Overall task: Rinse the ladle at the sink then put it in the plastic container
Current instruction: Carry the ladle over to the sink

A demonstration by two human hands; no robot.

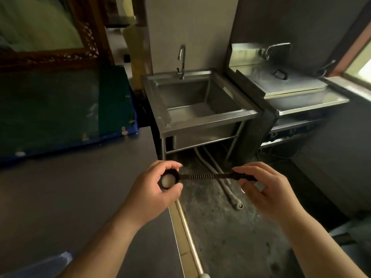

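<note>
I hold a small dark ladle (202,176) level in front of me with both hands. My left hand (158,189) wraps the round bowl, which shows a pale inside. My right hand (267,189) pinches the end of the dark ribbed handle. The steel sink (202,121) with its curved tap (181,61) stands ahead, beyond the ladle; no water runs from the tap. A blue plastic container (66,141) with green contents sits on the counter at the left.
A dark counter (80,193) with a metal edge lies under my left arm. Right of the sink stands a second steel unit (297,91) with a lid. Grey hoses (226,189) lie on the concrete floor under the sink. A window is at far right.
</note>
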